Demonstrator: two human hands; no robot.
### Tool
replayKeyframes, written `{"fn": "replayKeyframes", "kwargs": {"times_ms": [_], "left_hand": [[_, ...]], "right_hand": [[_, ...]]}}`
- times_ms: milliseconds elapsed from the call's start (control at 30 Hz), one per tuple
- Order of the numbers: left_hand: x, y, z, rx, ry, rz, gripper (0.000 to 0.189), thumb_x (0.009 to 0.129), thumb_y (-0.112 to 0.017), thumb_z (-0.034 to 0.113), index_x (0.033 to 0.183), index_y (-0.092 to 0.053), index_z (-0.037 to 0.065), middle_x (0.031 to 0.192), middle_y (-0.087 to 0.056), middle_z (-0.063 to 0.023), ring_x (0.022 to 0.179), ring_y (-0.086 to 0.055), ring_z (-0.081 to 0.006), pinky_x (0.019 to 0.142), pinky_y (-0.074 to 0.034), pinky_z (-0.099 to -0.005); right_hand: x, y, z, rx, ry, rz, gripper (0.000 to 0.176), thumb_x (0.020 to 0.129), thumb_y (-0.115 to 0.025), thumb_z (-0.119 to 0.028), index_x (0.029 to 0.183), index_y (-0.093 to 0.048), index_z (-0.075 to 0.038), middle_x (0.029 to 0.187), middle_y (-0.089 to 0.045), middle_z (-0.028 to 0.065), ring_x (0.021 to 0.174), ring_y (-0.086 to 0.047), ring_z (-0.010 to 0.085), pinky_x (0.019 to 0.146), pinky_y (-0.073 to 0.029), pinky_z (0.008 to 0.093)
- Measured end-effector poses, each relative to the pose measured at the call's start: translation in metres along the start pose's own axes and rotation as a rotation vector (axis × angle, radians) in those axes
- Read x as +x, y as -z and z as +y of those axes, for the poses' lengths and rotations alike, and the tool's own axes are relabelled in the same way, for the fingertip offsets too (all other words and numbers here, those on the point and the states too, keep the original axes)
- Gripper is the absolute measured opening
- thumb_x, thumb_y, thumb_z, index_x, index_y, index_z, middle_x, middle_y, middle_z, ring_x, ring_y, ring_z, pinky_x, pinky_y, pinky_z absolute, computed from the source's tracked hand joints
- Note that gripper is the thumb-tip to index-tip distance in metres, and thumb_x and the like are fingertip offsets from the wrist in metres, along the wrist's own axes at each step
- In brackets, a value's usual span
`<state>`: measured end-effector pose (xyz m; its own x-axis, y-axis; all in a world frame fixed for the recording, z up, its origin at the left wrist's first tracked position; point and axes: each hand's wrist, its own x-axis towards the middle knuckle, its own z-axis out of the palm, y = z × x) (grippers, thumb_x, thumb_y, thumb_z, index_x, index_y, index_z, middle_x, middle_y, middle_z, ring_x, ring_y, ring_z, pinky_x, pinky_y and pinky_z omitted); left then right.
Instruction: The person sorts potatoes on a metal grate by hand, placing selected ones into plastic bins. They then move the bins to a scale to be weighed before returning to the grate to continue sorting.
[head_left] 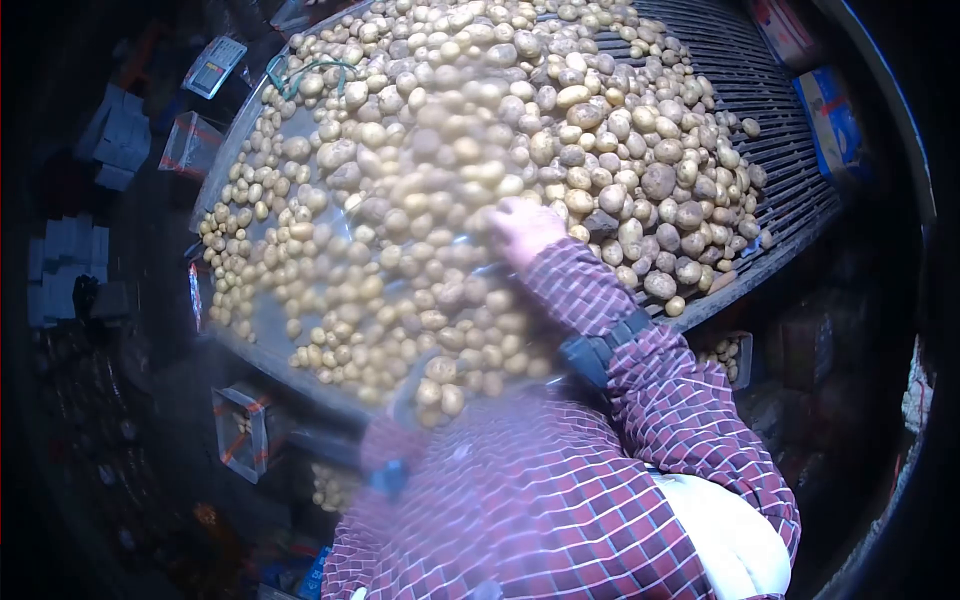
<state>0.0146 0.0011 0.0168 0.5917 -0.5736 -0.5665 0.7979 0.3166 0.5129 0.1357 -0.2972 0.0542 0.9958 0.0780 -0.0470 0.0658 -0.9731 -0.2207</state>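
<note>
Many potatoes [460,180] cover a large sorting table [300,360], small ones on the left, bigger ones on the right. My right hand [522,230], bare, rests at the middle of the pile against the potatoes; its fingers are smeared and partly hidden among them. Low at the near edge, my left hand [408,395] looks greyish and blurred, beside a few potatoes near my body. Whether it holds any cannot be made out. Both sleeves are checked.
Dark slats [770,110] form the table's right part. A blue and orange box [832,120] lies beyond them. At the left are a scale [214,67] and a clear-sided crate [192,143]; another crate [240,433] stands below the near-left edge.
</note>
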Motion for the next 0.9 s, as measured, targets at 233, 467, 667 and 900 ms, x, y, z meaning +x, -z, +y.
{"fn": "replayKeyframes", "kwargs": {"times_ms": [233,467,667,900], "left_hand": [[-0.001,0.006,0.004,-0.005,0.013,-0.005,0.047,0.103,-0.042,0.023,0.145,-0.033,0.004,0.136,-0.049,-0.0183,0.119,-0.054,-0.0251,0.100,-0.049,-0.0333],[0.009,0.055,-0.022,-0.052,0.072,0.020,0.047,0.103,-0.042,0.018,0.147,-0.032,0.003,0.134,-0.051,-0.0179,0.117,-0.057,-0.0239,0.098,-0.051,-0.0306],[-0.014,-0.010,0.026,0.043,0.060,0.029,0.046,0.104,-0.041,0.018,0.146,-0.031,0.002,0.136,-0.049,-0.0174,0.119,-0.056,-0.0266,0.099,-0.052,-0.0320],[-0.011,0.004,0.024,-0.064,-0.031,-0.029,0.043,0.104,-0.042,0.020,0.141,-0.035,0.002,0.132,-0.051,-0.0165,0.117,-0.057,-0.0275,0.099,-0.052,-0.0326]], "right_hand": [[0.052,-0.034,-0.019,-0.209,-0.157,-0.289,0.028,0.079,-0.068,-0.024,0.105,-0.066,-0.013,0.108,-0.064,0.0145,0.101,-0.066,0.0289,0.086,-0.053,0.0432],[-0.031,-0.013,0.009,1.389,-0.332,-0.322,0.057,0.082,-0.070,-0.022,0.134,-0.052,-0.006,0.117,-0.066,0.0110,0.109,-0.062,0.0200,0.088,-0.052,0.0333],[-0.027,0.004,0.026,1.074,-0.355,-0.163,0.041,0.080,-0.070,-0.022,0.117,-0.064,-0.006,0.107,-0.068,0.0088,0.097,-0.064,0.0183,0.087,-0.051,0.0311],[0.036,-0.015,-0.026,0.018,-0.178,-0.233,0.044,0.080,-0.068,-0.041,0.116,-0.068,-0.017,0.105,-0.067,0.0204,0.101,-0.066,0.0337,0.090,-0.052,0.0425]]}}
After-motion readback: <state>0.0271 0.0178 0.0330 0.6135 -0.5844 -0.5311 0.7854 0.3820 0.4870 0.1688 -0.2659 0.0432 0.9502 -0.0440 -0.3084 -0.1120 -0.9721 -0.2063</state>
